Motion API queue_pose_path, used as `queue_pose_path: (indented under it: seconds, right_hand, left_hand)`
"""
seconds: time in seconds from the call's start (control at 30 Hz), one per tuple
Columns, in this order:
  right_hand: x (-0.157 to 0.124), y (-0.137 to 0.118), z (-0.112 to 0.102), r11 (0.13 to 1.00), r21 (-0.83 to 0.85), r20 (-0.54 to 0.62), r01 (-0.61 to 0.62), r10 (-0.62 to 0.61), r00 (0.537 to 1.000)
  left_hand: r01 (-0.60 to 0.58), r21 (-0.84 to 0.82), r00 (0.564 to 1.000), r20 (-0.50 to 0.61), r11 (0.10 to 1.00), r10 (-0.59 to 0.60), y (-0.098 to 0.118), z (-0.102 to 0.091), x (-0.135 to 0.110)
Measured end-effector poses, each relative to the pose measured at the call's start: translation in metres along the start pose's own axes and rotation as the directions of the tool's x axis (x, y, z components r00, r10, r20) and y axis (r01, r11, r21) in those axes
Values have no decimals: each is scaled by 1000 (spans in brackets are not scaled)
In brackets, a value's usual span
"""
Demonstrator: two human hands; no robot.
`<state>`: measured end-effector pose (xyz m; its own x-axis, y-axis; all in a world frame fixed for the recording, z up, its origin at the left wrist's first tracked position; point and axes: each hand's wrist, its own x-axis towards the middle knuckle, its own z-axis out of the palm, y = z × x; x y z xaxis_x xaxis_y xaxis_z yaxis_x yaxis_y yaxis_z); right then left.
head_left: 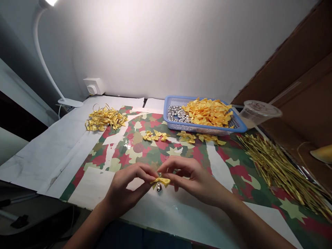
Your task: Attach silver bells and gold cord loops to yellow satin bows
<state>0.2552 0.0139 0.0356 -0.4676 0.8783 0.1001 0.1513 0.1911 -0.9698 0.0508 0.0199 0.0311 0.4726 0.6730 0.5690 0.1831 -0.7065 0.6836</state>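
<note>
While pinched between left hand and right hand fingertips, yellow satin bow, silver bell beneath.

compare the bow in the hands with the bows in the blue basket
The bow held between the left hand and right hand has a silver bell beneath it; the bows in the blue basket show no bells. The held bow is single, the basket bows lie heaped. Both are yellow satin.
</note>
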Motion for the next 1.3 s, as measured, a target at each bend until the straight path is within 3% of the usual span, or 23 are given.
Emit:
queue_pose_path:
  seconds: [0.07,0.17,0.4,0.63,0.9,1.3]
  right_hand:
    - [0,2,0,974,-167,-69,154,-168,983]
    - [-1,3,1,877,-361,-116,317,-379,918]
    - [-1,0,0,732,-582,-210,353,-556,804]
    - [3,2,-8,761,-605,-324,235,-504,801]
    - [5,10,-14,782,-620,-474,66,-440,763]
    - [10,18,-29,831,-547,-661,-96,-359,659]
  left_hand:
    - [2,0,1000,1,1000,-2,1,0,0]
    - [16,3,1000,7,1000,-16,2,0,0]
    - [32,-10,999,32,999,-31,3,0,0]
    - [27,-15,999,34,1000,-27,4,1,2]
    - [5,-16,997,73,1000,-4,3,1,0]
    - [6,-68,991,131,998,3,4,1,1]
